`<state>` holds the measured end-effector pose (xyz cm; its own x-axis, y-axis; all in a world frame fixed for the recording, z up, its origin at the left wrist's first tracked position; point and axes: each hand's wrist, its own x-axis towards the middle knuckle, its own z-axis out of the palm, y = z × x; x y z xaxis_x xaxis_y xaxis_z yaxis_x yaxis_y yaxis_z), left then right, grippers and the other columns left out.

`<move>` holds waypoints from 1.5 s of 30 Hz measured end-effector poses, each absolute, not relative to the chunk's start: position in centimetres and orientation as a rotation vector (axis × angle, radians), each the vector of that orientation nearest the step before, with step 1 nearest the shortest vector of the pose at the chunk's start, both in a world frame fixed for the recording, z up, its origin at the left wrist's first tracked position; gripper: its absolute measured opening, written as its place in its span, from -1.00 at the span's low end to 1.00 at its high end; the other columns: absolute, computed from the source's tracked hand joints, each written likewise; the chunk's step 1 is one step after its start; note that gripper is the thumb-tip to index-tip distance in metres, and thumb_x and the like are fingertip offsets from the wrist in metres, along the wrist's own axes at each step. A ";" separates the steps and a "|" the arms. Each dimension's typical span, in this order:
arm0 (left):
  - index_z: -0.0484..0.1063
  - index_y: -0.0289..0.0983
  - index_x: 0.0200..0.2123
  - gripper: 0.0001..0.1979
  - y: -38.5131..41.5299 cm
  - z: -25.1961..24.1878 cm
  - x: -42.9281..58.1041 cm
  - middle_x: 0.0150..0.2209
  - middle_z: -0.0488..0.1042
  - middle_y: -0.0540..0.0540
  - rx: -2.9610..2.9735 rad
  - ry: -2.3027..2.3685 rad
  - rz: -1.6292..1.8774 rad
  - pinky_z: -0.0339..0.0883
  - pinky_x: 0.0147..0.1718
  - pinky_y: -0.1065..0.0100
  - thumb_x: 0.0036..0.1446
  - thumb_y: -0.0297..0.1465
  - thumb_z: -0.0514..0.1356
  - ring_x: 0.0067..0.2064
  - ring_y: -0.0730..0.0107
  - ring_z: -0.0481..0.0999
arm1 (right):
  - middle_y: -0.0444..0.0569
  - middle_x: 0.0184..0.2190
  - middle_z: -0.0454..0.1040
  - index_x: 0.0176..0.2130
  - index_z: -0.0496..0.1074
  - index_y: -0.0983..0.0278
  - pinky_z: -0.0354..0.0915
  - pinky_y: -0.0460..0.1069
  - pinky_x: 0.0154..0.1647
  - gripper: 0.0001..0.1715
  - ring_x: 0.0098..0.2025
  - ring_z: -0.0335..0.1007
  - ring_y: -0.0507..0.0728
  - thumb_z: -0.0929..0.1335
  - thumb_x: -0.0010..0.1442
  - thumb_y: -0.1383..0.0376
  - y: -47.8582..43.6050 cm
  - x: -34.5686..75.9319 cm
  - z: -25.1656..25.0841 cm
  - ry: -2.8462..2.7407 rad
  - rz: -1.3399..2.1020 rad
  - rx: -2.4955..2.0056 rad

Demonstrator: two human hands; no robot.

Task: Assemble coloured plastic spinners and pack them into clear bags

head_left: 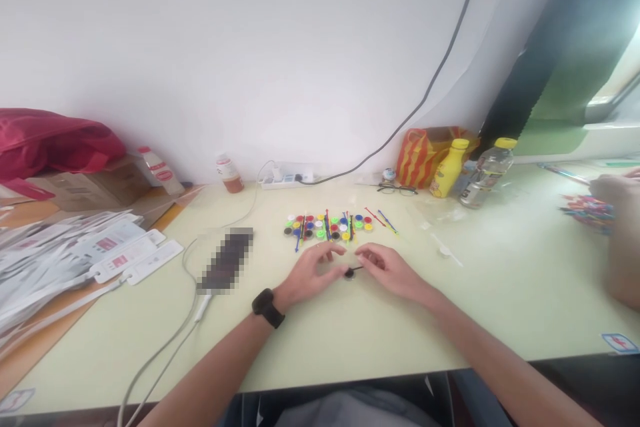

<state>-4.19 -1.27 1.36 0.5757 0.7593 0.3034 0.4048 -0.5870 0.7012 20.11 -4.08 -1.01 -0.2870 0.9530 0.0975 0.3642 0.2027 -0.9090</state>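
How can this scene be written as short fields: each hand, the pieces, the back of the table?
Left hand: open, thumb at the black disc, contact unclear
Right hand: apparently pinching a black stick
Left wrist: watch
Beyond the hands: coloured discs, sticks among them
Back of table: power strip, glasses, striped bag, bottles

Pale green table (320, 347), bearing coloured discs (309, 234) in rows with thin sticks (327, 225) across; loose sticks (388, 221) just beside. Along back: power strip (287, 177), amber-liquid bottle (232, 181), glasses (397, 189), striped bag (417, 159), yellow bottle (449, 170), clear bottle (487, 173). Left: dark pixelated object (226, 261). Right: heap of multicoloured sticks (586, 212).
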 end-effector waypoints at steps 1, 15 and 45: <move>0.52 -0.16 0.03 -0.68 -1.0 1.3 -4.2 -0.04 0.60 -0.11 2.205 0.956 0.845 0.41 -0.15 0.24 0.33 -0.13 0.22 -0.16 0.26 0.53 | -0.07 -0.32 0.43 0.06 0.47 0.20 0.27 0.01 -0.36 -0.49 -0.39 0.28 0.10 0.28 0.37 -0.08 -4.3 20.1 -0.9 -1.732 1.054 -1.264; 0.56 -0.20 -0.09 -0.76 -0.3 1.1 -4.2 -0.17 0.62 -0.07 2.238 1.032 0.937 0.34 -0.26 0.31 0.38 -0.21 0.17 -0.23 0.35 0.51 | -0.20 -0.55 0.12 -0.51 0.23 0.22 -0.04 -0.02 -0.46 -0.38 -0.50 -0.04 0.03 0.30 0.32 -0.17 -4.4 21.5 0.9 -1.547 1.214 -1.251; 0.56 -0.21 -0.21 -0.82 1.3 -0.2 -4.8 -0.34 0.59 -0.02 2.263 1.135 0.993 0.29 -0.36 0.34 0.37 -0.31 0.17 -0.36 0.38 0.46 | -0.02 -0.18 0.54 -0.16 0.49 0.20 0.23 0.00 -0.20 -0.86 -0.09 0.44 0.18 0.33 0.28 0.33 2.5 27.4 -3.3 -1.936 0.025 -1.795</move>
<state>-4.80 1.30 -0.15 0.4124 0.8135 0.4100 0.5145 -0.5794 0.6321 27.39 2.47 -3.35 -0.0098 0.9401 0.3406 0.9312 0.1327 -0.3395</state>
